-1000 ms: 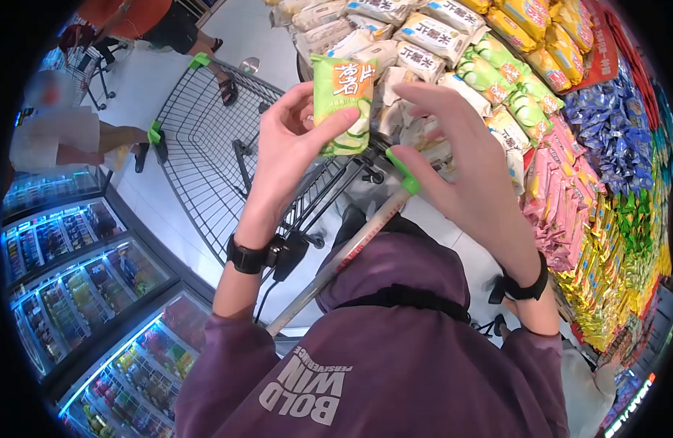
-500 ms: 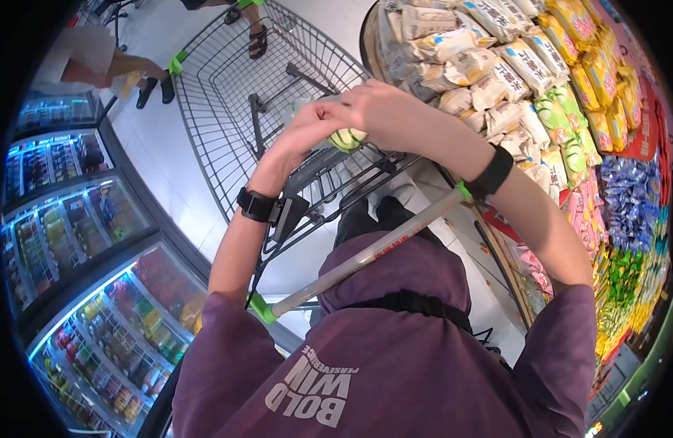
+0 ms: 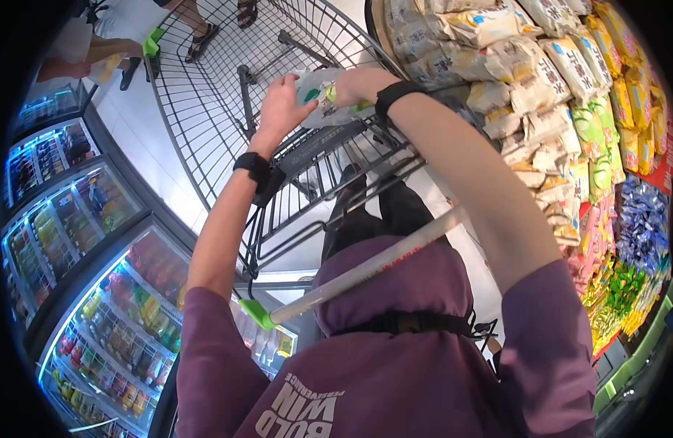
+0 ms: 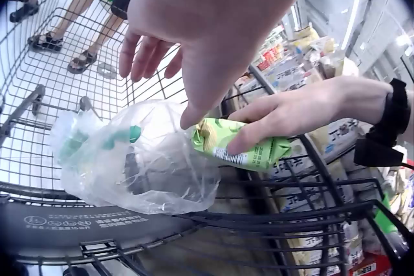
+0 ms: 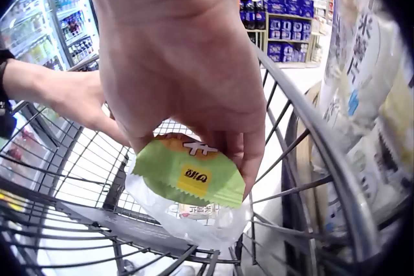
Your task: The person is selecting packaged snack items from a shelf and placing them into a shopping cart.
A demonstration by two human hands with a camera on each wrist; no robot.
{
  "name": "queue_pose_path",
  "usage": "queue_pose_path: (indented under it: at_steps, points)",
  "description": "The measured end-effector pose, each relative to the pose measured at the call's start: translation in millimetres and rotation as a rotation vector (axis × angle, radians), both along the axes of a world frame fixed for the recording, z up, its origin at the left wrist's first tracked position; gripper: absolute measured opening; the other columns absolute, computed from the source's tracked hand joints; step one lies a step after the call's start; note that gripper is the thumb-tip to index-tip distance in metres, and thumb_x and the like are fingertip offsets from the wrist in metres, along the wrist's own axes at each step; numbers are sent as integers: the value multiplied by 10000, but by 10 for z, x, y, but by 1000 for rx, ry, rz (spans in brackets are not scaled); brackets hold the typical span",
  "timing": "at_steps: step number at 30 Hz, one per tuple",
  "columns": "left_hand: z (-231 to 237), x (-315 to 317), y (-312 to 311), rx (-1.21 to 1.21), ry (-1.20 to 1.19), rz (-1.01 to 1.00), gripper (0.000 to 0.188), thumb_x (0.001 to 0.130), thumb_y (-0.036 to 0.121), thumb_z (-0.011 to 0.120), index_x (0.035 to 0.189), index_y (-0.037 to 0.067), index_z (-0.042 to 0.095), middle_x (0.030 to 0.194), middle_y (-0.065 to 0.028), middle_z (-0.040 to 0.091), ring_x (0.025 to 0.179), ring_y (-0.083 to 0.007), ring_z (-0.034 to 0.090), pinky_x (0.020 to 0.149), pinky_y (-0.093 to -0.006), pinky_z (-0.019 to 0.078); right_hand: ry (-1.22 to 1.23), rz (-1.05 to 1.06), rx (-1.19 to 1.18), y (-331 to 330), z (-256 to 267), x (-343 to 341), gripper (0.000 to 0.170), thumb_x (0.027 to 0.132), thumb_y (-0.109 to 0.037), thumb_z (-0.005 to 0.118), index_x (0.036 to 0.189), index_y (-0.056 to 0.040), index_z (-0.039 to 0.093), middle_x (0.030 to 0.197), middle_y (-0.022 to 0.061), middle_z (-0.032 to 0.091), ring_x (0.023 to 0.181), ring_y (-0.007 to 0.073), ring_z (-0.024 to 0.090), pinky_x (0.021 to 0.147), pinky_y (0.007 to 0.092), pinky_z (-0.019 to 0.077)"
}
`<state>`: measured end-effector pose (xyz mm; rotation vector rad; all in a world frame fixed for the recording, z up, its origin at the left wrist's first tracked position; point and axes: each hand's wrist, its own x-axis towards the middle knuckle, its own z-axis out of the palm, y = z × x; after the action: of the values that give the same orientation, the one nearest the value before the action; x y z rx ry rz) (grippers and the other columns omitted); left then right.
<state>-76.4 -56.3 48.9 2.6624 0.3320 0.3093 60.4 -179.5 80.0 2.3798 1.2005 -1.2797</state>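
My right hand point(image 3: 358, 86) grips a green snack packet point(image 4: 242, 143) with its thumb and fingers. The right wrist view shows the packet point(image 5: 187, 172) hanging below the fingers, its crimped end down, over a clear plastic bag point(image 5: 207, 227). In the left wrist view that bag point(image 4: 145, 182) lies crumpled, with green print, and the packet's left end overlaps it. My left hand point(image 3: 279, 108) is spread over the bag's left side, holding nothing. Its thumb tip comes right up to the packet's end in the left wrist view. Something with printing shows through the bag.
The wire shopping cart point(image 3: 197, 124) has a pale handle bar point(image 3: 365, 274) in front of my body. A display of snack packets point(image 3: 526, 80) rises close on the right. Lit glass-fronted fridges point(image 3: 110, 328) stand at left. People's legs point(image 3: 194, 22) show beyond the cart.
The green packet was held up by the left hand; the right hand now has it, lower, at the plastic bag in the cart. The left hand has let go and spread.
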Motion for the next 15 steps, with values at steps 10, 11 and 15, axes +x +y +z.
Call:
queue_pose_path:
  at_steps: [10,11,15]
  points:
    - [-317,269,164,-259,246,168,327,856,265,659,1023,-10,601,927,-235,682,865,-385,665,766,-447,519,-165,-269,55,436,-1048,-184,284,833,-210,634,1058,-58,717,1142,176,671,1112,312,632,926,430,500]
    - [-330,251,146,-254,234,136,334,858,262,658,1036,-14,595,950,-245,678,882,-388,662,771,-447,517,-139,-266,58,468,-1161,-153,288,832,-212,639,1062,-58,715,1153,173,668,1116,312,629,927,431,499]
    - [-565,245,177,-226,270,50,318,857,238,661,1021,-26,593,936,-253,667,891,-416,643,786,-448,513,-2,-251,86,414,-1483,-82,297,816,-198,673,1066,-39,700,1162,173,658,1117,329,620,916,414,508]
